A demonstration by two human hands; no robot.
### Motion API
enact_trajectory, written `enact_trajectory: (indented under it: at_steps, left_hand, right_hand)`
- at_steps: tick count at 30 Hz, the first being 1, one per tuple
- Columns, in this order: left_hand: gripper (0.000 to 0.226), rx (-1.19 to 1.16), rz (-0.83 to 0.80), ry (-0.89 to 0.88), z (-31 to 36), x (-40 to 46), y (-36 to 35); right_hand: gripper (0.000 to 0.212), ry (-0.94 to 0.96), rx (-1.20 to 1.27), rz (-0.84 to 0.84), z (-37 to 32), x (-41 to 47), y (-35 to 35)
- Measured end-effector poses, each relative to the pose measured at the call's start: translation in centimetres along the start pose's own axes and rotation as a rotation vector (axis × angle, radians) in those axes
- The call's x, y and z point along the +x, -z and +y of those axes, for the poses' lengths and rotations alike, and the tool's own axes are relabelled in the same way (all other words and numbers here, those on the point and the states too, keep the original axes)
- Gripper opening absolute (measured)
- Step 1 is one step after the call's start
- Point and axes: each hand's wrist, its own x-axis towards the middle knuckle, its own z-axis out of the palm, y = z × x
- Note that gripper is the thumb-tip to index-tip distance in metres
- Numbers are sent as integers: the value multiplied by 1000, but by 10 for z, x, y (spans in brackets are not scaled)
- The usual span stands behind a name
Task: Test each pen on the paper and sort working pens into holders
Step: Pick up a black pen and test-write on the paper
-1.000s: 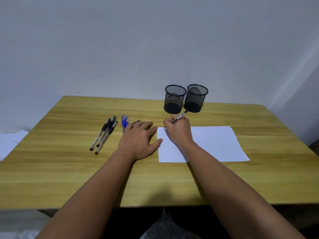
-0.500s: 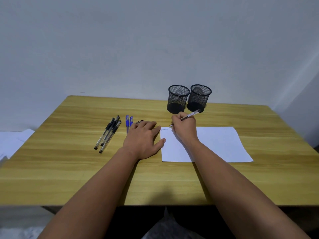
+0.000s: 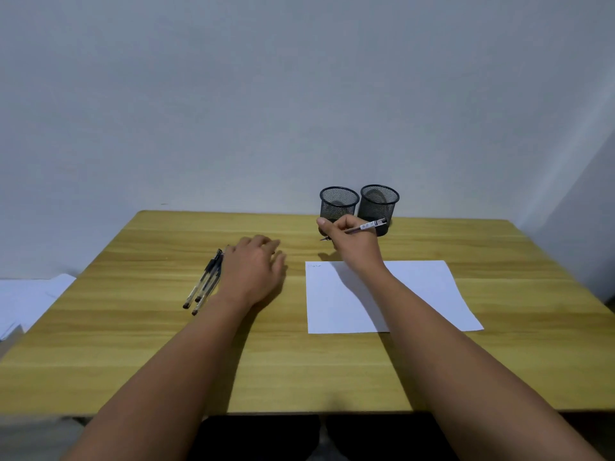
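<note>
1. Wood-grain surface (image 3: 133, 344), pale wall behind.
2. Right hand (image 3: 352, 241) fingers pinch clear pen (image 3: 364, 226), raised before round black mesh holders (image 3: 339, 202).
3. Left hand (image 3: 254, 271) flat, fingers relaxed, beside loose pens (image 3: 204, 284).
4. White paper (image 3: 429, 294) lies flat.

The right hand (image 3: 352, 242) grips a pen (image 3: 361, 227) before two mesh holders (image 3: 339, 202); the left hand (image 3: 254, 271) covers table pens (image 3: 204, 284).

No text, brand or number can be read. The pen (image 3: 365, 226) held by the right hand (image 3: 349, 239) carries a white label with dark print, too small to make out. The paper (image 3: 382, 294) bears a faint scribble at its far left corner, which forms no legible word.
</note>
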Motion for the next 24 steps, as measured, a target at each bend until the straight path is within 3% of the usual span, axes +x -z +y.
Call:
enact_trajectory:
  at_steps: [5,13,24]
  left_hand:
    - [38,123,-209,107,-17,10,3]
    - [27,97,-94,91,-18,20,-3]
    - [17,-336,38,-14,25,5,24]
  right_hand:
    - [20,-139,94,11,-8,-1,18]
    - [16,-167,25,12,6,-7,33]
    - [8,-171,132,-57,-12,-38,34]
